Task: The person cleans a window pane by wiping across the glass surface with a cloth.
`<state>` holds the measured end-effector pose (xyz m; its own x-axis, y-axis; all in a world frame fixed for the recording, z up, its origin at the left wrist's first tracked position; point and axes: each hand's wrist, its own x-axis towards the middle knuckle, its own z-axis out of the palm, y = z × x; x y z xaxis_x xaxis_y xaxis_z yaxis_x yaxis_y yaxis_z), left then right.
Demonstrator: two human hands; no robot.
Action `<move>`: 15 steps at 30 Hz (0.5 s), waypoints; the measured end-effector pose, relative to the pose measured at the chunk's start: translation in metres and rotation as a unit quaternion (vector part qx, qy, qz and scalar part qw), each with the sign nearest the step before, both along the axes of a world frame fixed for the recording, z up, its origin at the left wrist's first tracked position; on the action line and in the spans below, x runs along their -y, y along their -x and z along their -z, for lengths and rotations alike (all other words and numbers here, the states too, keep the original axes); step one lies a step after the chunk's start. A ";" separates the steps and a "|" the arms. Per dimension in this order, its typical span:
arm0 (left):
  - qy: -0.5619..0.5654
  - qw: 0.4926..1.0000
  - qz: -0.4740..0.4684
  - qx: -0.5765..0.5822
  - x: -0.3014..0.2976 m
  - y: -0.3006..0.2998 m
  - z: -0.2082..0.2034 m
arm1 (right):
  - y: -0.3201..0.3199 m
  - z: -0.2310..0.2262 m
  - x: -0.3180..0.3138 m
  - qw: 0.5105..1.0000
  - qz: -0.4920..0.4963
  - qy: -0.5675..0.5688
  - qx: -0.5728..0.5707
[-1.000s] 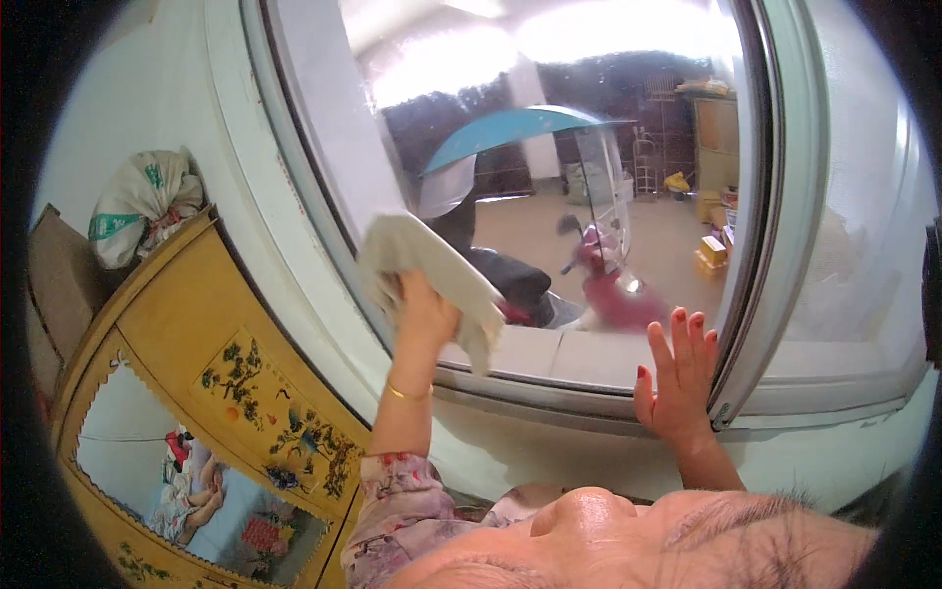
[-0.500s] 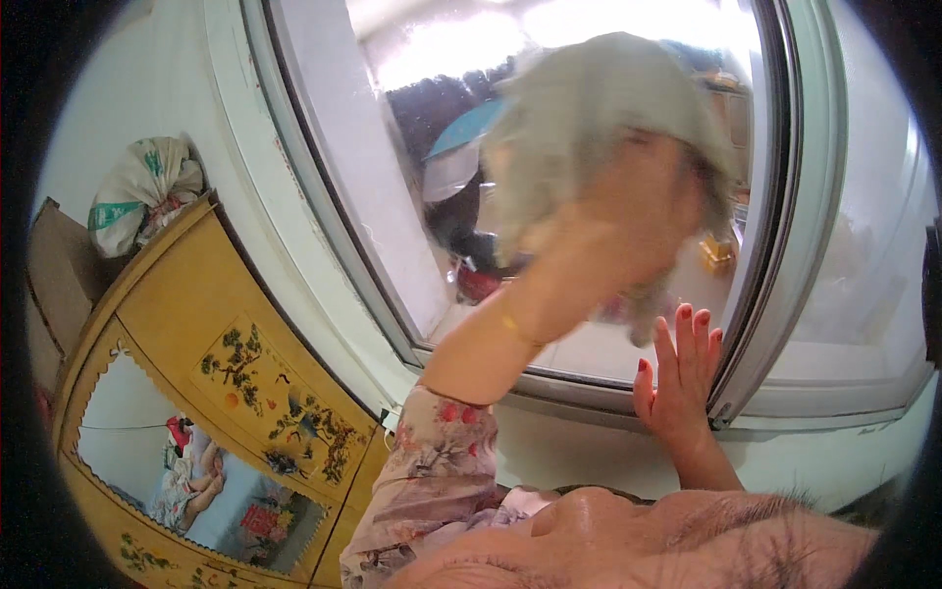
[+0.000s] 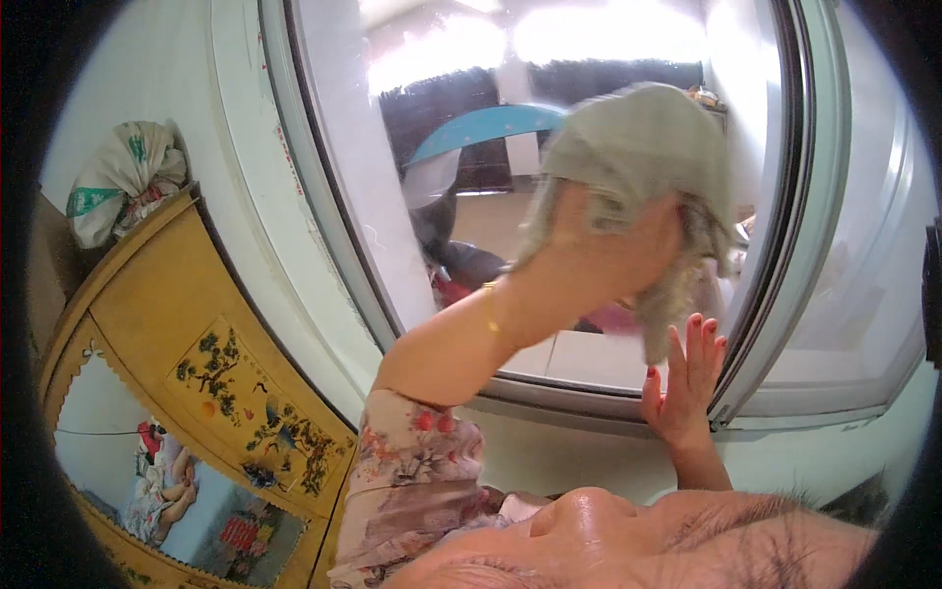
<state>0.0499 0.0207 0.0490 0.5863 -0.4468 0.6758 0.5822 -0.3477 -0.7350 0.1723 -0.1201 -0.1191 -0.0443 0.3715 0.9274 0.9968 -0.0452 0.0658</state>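
A grey-green cloth is bunched in my left hand, whose fingers are wrapped into it. The arm reaches up across the window, and the cloth lies over the middle right of the glass pane. I cannot tell how firmly it presses there. One end of the cloth hangs down close to my right hand. That hand is raised at the lower right corner of the pane, fingers straight and slightly apart, holding nothing. It seems to rest flat against the glass.
A metal window frame borders the glass, with another pane to its right. At the left stands a yellow cabinet with a mirror; a tied white sack sits on top. A blue curved shape shows behind the glass.
My left hand has moved the cloth right and a little down over the glass, uncovering more of the blue shape. The view has shifted slightly; my right hand stays at the pane's lower corner.
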 end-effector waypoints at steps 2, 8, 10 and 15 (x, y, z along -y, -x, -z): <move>0.069 0.997 -0.018 -0.033 -0.020 0.024 -0.003 | 0.000 -0.003 0.000 1.000 0.014 0.007 -0.001; 0.456 0.845 0.124 0.249 -0.064 0.130 -0.022 | 0.003 -0.005 0.001 1.000 0.025 0.005 0.004; 0.316 0.923 0.069 0.208 -0.116 0.179 -0.008 | 0.006 -0.005 -0.001 1.000 0.014 -0.004 -0.004; 0.333 0.905 0.062 0.258 -0.100 0.152 -0.019 | 0.003 -0.007 0.002 0.999 0.014 -0.011 -0.027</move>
<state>-0.1023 0.1208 0.0677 0.0900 0.1201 0.9887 0.7139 -0.7000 0.0200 0.1694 -0.1223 -0.1120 0.0157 0.3516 0.9360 0.9972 -0.0742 0.0111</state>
